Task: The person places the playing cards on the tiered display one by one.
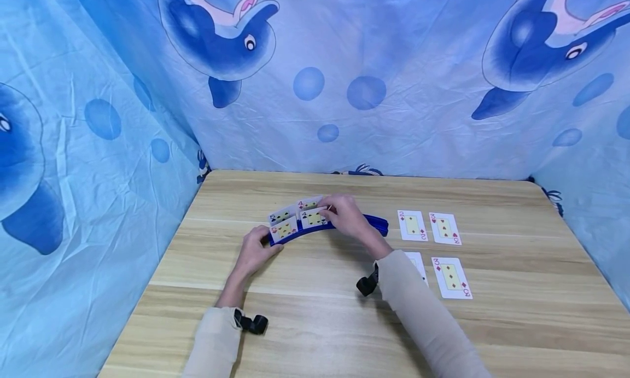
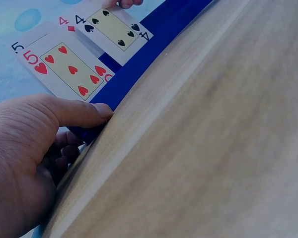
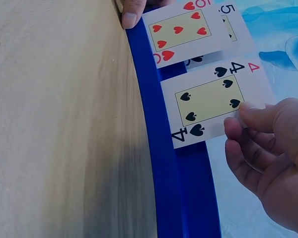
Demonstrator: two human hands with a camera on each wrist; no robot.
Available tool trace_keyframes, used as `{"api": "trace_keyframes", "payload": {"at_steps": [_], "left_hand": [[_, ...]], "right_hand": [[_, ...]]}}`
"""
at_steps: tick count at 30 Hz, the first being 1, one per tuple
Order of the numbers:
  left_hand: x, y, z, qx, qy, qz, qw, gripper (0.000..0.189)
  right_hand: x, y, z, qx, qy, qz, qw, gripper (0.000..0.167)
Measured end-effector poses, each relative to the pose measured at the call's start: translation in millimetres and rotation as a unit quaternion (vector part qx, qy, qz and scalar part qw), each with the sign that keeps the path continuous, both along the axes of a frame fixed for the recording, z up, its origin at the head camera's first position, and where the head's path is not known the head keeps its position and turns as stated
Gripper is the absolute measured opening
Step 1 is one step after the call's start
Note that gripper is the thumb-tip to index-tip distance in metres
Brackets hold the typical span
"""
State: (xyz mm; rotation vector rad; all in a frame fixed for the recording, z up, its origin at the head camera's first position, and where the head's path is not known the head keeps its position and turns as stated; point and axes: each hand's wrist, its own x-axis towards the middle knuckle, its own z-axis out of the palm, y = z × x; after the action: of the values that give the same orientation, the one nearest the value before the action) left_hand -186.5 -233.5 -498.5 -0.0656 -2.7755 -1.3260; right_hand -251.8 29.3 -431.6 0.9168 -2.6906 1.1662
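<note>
A curved blue card holder (image 1: 315,228) stands on the table with playing cards upright in two rows. My left hand (image 1: 254,250) grips its left end, the thumb (image 2: 89,115) pressed on the front edge. In the front row are the five of hearts (image 3: 179,32) and, to its right, the four of spades (image 3: 208,106). My right hand (image 1: 344,216) pinches the four of spades by its edge, its lower side at the holder. Behind them stand a black five (image 1: 281,215) and a red four (image 1: 307,204), both partly covered.
Right of the holder, the two of diamonds (image 1: 412,225), three of hearts (image 1: 445,228) and three of diamonds (image 1: 451,278) lie face up on the wooden table (image 1: 305,323). Another card (image 1: 418,263) is partly hidden by the right sleeve. Blue fabric (image 1: 354,137) hangs behind the table.
</note>
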Motion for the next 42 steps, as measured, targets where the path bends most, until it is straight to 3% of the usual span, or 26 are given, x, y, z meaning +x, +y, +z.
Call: {"api": "trace_keyframes", "payload": {"at_steps": [18, 42], "left_hand": [[-1.8, 1.4, 2.9, 0.01, -0.004, 0.0, 0.9999, 0.04], [-0.4, 0.2, -0.5, 0.007, -0.001, -0.001, 1.0, 0.038]], "right_hand": [[2.8, 2, -0.8, 0.005, -0.048, -0.016, 0.9987, 0.02], [8.2, 28, 17.3, -0.013, -0.047, -0.036, 0.9982, 0.023]]}}
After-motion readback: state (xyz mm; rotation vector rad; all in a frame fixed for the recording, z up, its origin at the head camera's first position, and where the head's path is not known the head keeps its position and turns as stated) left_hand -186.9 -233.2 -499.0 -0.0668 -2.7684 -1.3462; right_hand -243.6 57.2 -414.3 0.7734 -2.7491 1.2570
